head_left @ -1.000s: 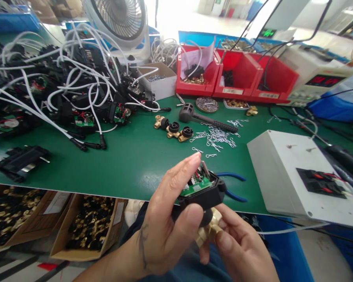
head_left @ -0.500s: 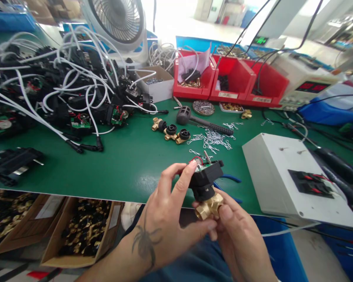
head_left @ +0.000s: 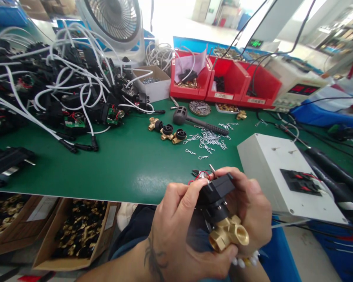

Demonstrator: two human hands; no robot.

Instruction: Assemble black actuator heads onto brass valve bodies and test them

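Between my hands is a brass valve point(head_left: 229, 231) with a black actuator housing point(head_left: 216, 192) joined on top of it. Red wires and a metal pin show at the open top of the housing. My left hand point(head_left: 179, 219) grips the assembly, its fingers on the housing and its thumb under the brass body. Around the far right side of the housing curls my right hand point(head_left: 253, 207), with part of its fingers hidden behind it. Beyond the hands, loose wire clips point(head_left: 207, 139) lie on the green bench point(head_left: 129, 168).
A black mallet point(head_left: 200, 121) and several brass valves point(head_left: 167, 132) lie mid-bench. Red bins point(head_left: 223, 88) stand behind. White-cabled actuators point(head_left: 76, 98) fill the left. A grey switch box point(head_left: 282, 176) sits at right. Cartons of valves point(head_left: 76, 231) stand below the bench edge.
The valve assembly has come lower and closer, turned so its threaded opening faces me. My right hand has moved from the brass body up to the housing's far side.
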